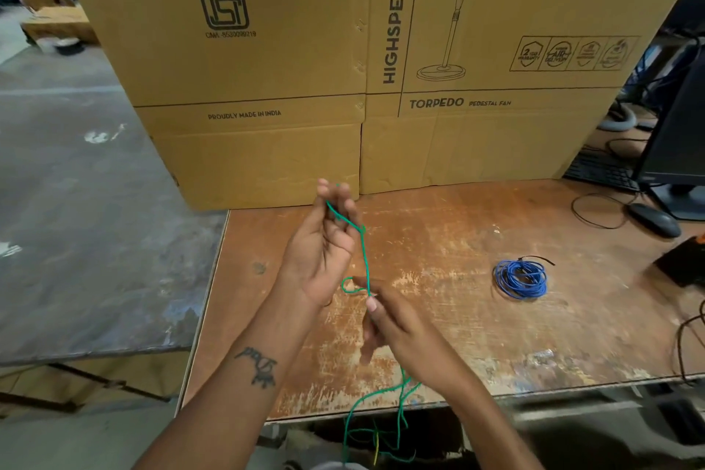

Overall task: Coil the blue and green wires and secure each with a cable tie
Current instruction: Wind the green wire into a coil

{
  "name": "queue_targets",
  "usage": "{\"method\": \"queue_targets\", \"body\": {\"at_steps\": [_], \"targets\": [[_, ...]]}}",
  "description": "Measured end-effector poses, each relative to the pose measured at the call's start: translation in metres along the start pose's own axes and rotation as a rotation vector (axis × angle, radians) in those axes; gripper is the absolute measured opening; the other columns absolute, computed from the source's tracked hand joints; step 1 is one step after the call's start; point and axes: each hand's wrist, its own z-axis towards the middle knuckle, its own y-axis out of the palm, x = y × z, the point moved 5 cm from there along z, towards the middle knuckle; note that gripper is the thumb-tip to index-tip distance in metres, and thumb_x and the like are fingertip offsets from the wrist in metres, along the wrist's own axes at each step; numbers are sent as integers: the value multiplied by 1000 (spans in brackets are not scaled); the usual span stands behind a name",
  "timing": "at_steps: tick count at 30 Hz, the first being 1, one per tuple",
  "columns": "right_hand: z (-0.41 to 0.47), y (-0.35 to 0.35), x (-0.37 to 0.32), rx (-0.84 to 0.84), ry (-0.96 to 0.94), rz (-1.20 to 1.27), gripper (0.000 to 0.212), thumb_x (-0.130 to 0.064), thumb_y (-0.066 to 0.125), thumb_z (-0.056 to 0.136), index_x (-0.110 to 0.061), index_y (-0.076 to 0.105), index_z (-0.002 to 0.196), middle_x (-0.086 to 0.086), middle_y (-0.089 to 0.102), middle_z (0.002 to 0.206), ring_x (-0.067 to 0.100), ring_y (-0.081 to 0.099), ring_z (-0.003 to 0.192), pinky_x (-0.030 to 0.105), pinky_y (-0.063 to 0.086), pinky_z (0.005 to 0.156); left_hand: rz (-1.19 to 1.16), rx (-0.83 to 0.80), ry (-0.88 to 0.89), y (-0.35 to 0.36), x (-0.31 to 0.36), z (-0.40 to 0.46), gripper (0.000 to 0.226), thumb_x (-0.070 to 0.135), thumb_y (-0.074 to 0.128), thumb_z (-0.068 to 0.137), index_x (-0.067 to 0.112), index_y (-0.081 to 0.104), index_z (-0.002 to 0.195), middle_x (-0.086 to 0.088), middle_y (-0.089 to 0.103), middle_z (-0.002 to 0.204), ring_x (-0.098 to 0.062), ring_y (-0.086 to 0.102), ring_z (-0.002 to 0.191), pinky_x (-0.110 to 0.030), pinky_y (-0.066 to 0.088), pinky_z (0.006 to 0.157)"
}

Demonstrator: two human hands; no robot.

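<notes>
The left hand [324, 240] is raised above the worn brown wooden desk [457, 336], palm toward the camera, its fingers curled and pinching the upper end of the thin green wire [365, 259]. From there the wire runs down to the right hand [393, 324], which pinches it between thumb and fingertips, a small loop showing just left of that grip. The rest of the green wire hangs loose below the right hand, past the desk's front edge. The blue wire [520, 279] lies well to the right on the desk as a round coil, with a dark cable tie [536, 260] around it. Large printed cardboard boxes [267, 69] stand behind the hands.
</notes>
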Motion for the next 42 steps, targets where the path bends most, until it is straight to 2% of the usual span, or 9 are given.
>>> {"method": "queue_targets", "body": {"at_steps": [3,10,13,16,20,28,32,35,42], "targets": [[-19,6,-5,-1,28,-102,31,-31,44,116,-41,50,145,-4,63,93,25,71,68,45,59,78,6,58,144,0,14,14,25,14,48,106,7,68,94,0,76,84,-22,80,89,-30,64,72],[-24,-34,-61,273,-187,-419,30,-22,50,114,-40,68,131,-15,72,94,2,63,72,15,42,65,1226,-119,351,-27,5,12,24,14,38,113,4,58,104,-2,74,78,-27,78,95,-39,59,91],[-10,-48,-64,354,-179,-509,37,-19,53,112,-46,68,132,-18,66,97,1,64,91,26,50,82,1565,-288,300,-41,-15,-6,24,22,44,112,6,60,101,0,72,82,-19,76,80,-36,58,79],[0,-57,-63,317,-151,-449,41,-11,43,114,-35,57,144,-18,67,110,11,64,114,36,50,102,1438,-269,131,-52,-29,-19,32,26,43,111,0,57,98,-4,69,75,-23,68,62,-37,54,66],[1,-63,-65,206,-112,-297,23,-9,43,114,-15,49,135,-23,72,115,-7,60,122,9,40,98,945,-65,-112,-54,-37,-28,25,22,46,110,1,59,107,-10,67,78,-22,69,64,-39,52,73],[5,-63,-66,-142,-81,174,25,-6,52,109,0,67,128,-5,73,93,8,55,72,22,46,68,1139,-115,-33,-37,-22,-20,28,24,45,110,11,62,92,-9,56,67,-19,52,49,-26,49,53],[21,-72,-49,146,-30,54,21,-11,74,99,-24,86,111,14,76,94,17,68,62,33,53,54,1140,-122,-3,-31,-20,-20,32,26,41,111,16,64,91,-2,46,58,-22,52,44,-30,46,52],[23,-80,-39,395,14,-10,11,-24,87,88,-29,85,97,-4,82,85,10,56,43,26,43,50,1173,-121,15,-30,-20,-22,30,27,41,112,15,60,93,-2,49,63,-21,48,40,-29,39,48],[26,-75,-48,523,-109,-225,9,-27,83,94,-36,81,94,-9,70,94,0,60,72,14,40,63,1279,-148,-61,-36,-24,-27,33,27,41,113,3,60,99,-7,59,73,-20,47,51,-28,42,54]]}}
